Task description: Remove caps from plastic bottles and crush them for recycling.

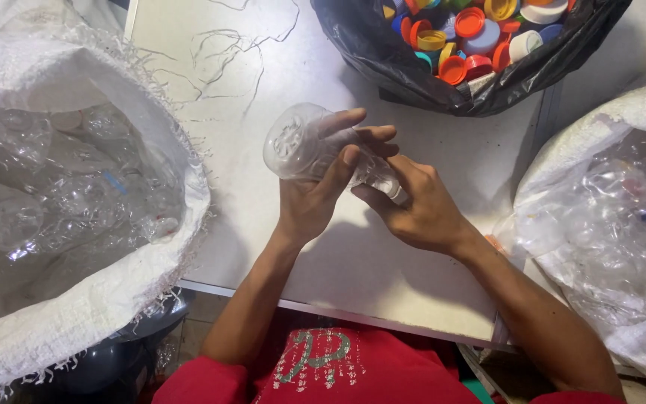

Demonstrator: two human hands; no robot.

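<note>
Both hands share one grip on a clear plastic bottle (315, 146) held just above the table (413, 277): the left hand (312, 191) wraps its fingers tight round the bottle's body, thumb laid along the near side, while the right hand (420, 209) closes its fingertips on the neck end, where a pale ring shows; whether a cap sits there cannot be told. The bottle lies tilted, its ribbed base turned up and away to the left of the hands, its neck low toward the right hand. Both forearms rise from the table's near edge and meet at the bottle, the left nearly straight up the frame, the right slanting in from the lower right, wrist bent inward. Around the bottle, bare table opens ahead and to the left, crossed only by a few loose thin threads (226, 52). Left of the bottle, a white woven sack (166, 254) full of clear bottles overlaps the table's left edge. Beyond the bottle and to the right, a black bag (413, 82) of coloured bottle caps (472, 37) sits on the far part of the table. Right of the bottle, a second white sack (607, 120) of clear plastic crowds the table's right edge, near the right forearm.
</note>
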